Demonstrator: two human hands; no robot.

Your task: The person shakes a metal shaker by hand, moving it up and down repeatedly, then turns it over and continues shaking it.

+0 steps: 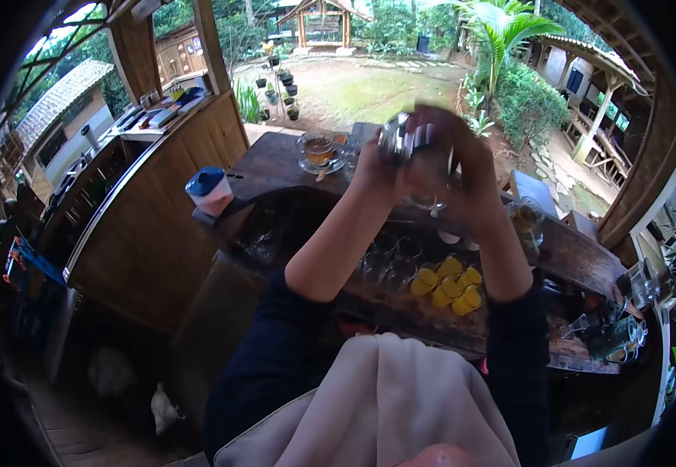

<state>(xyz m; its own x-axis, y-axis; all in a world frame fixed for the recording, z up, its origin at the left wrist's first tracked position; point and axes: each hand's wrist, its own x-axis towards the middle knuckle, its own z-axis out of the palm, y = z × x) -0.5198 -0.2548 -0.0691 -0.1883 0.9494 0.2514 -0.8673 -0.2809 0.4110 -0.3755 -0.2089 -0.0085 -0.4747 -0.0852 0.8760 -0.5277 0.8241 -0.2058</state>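
Left hand (375,175) and right hand (468,177) clasp 1 shiny object (402,137) above 6 lids (448,285).

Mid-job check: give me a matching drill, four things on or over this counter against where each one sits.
1 shiny object
2 yellow caps
3 blue-lidded tub
4 glass cup

A on a saucer, far side of the counter
B at the counter's left corner
C clustered on the counter between the forearms
D held up, blurred, in the left hand and right hand

Pairs: 1-D, 2-C, 3-B, 4-A
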